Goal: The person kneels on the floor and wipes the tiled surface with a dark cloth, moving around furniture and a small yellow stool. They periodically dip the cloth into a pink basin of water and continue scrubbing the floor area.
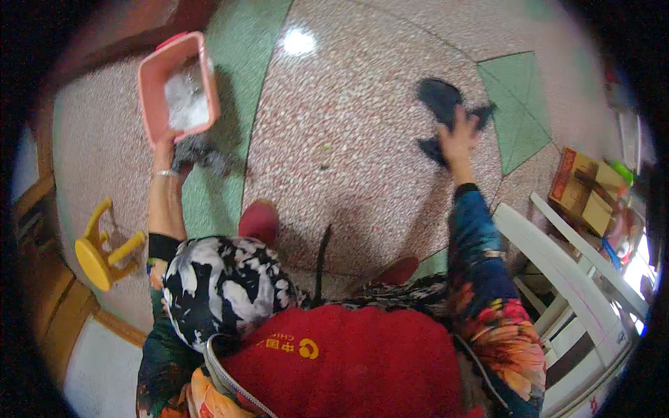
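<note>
My left hand (166, 148) is at the near rim of a pink plastic bucket (148, 99), its fingers mostly hidden. White suds or foamy water show inside the bucket. A wet-looking dark grey cloth (206, 155) hangs or lies against that hand; whether the hand also grips it is unclear. On the right, my right hand (460, 138) has its fingers spread over a black item (440, 98) on the speckled floor. That item is blurred and could be a shoe or bunched cloth; dark parts stick out on both sides of the hand.
A small yellow stool (93, 264) lies tipped at the left. White chair or rack slats (559, 261) stand close by my right arm, with a cardboard box (585, 190) beyond them. The terrazzo floor (334, 130) has green bands.
</note>
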`<state>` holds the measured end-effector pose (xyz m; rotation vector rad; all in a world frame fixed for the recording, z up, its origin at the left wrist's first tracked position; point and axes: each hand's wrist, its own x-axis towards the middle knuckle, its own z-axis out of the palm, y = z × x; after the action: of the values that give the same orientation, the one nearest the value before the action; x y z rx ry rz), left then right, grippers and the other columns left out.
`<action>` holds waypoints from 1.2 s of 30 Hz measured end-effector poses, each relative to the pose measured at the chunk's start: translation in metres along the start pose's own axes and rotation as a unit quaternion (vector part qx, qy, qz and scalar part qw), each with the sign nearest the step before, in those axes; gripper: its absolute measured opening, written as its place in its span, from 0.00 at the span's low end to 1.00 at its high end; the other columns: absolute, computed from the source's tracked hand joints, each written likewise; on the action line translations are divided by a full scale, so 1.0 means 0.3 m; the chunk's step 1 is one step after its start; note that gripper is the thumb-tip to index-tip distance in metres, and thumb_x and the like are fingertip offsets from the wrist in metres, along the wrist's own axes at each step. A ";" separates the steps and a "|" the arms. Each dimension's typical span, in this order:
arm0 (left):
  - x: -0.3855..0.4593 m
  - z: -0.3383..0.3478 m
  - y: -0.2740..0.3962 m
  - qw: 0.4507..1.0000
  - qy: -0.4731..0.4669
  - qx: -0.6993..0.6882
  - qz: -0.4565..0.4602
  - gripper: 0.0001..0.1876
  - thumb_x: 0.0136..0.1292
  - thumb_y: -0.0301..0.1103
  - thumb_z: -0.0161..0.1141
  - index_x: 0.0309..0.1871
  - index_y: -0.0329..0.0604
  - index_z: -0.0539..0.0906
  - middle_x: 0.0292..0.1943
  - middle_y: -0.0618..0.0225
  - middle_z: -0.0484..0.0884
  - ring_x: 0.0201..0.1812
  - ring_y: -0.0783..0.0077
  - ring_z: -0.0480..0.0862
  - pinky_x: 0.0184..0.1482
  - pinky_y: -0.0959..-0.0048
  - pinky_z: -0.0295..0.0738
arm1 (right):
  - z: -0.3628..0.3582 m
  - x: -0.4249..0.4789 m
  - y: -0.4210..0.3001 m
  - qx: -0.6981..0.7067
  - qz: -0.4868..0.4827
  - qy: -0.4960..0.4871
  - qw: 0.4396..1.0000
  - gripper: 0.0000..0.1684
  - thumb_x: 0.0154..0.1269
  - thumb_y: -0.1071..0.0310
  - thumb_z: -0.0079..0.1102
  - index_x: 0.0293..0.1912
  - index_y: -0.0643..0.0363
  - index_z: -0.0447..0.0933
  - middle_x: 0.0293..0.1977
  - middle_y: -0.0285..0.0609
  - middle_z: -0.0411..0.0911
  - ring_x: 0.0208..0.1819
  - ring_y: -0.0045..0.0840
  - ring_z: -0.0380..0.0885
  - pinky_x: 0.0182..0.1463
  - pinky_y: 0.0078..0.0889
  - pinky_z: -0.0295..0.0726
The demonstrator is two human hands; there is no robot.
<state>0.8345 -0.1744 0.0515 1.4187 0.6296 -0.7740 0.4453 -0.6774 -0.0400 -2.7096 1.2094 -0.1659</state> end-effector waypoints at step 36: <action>-0.047 -0.274 0.038 0.990 0.102 -0.097 -0.016 0.14 0.52 0.39 0.57 0.38 0.40 0.78 0.28 0.63 0.82 0.25 0.64 0.82 0.27 0.66 0.78 | 0.000 0.112 -1.281 0.070 -0.254 -0.021 0.964 0.14 0.57 0.64 0.55 0.45 0.51 0.74 0.46 0.48 0.72 0.39 0.45 0.73 0.35 0.52 0.72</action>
<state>0.8402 -0.0912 0.0640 1.3196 0.8638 -0.5805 0.7472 -0.4501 0.0375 -2.8164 0.4473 -0.2435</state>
